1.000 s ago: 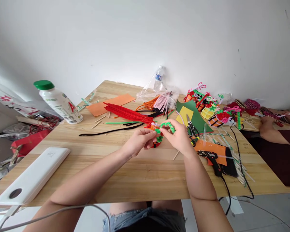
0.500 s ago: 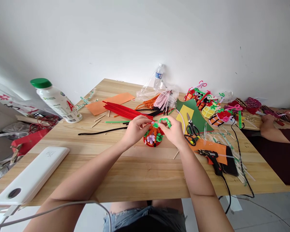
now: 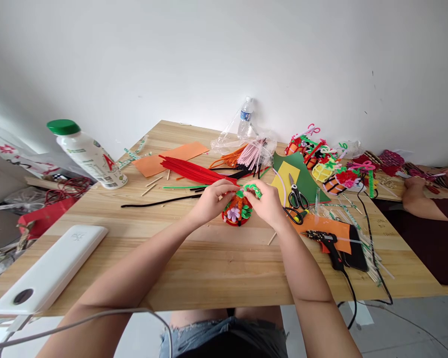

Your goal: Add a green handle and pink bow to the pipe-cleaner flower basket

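Note:
A small pipe-cleaner craft [image 3: 236, 213], orange and red with a pale flower and green leaves, stands on the wooden table [image 3: 209, 268] between my hands. My left hand [image 3: 212, 200] pinches its top from the left. My right hand [image 3: 268, 201] grips a curled green pipe cleaner [image 3: 253, 189] that arches over the craft. Both hands touch the piece. A bundle of red pipe cleaners [image 3: 194, 172] lies just behind them.
Scissors [image 3: 296, 199], a black glue gun [image 3: 326, 243] with its cord, orange foam [image 3: 323, 226] and a phone lie at my right. Finished crafts [image 3: 326, 169] crowd the far right. A white bottle [image 3: 87, 155] and white device [image 3: 48, 271] sit left. Another person's arm [image 3: 420, 201] works at the right.
The craft went from held above the table to standing on it. Both hands rose to its top, and the green pipe cleaner now bends closer over it.

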Available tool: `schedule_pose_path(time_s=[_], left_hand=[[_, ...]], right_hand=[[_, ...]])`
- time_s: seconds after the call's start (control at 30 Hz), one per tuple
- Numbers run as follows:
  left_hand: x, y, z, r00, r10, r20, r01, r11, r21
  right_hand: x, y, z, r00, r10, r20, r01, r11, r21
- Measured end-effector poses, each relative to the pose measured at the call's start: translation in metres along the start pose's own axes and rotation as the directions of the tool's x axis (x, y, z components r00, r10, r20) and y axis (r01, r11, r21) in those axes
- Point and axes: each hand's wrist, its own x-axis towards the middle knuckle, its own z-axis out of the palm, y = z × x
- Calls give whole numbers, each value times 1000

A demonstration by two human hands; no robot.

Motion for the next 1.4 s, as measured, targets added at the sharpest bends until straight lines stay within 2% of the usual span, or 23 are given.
schedule_pose_path(time_s=[0.43,0.8,1.07,1.23,1.4], left_hand=[[1,-5,0,996,90,15,-91,994,66],[0,-5,0,992,124,10,-124,984,126],[1,-6,1,988,154,9,-154,981,115],[1,-5,0,993,117,26,-119,983,137],[0,-4,0,994,107,32,-110,984,141]], right_hand=[[0,3,3,997,-72,19,73,994,-81],[0,3,4,1000,11,-2,-11,998,-57],[1,7,6,997,74,-30,-73,996,44],[3,5,1,997,83,4,-83,997,0],[4,9,-2,999,41,28,-39,998,-52]])
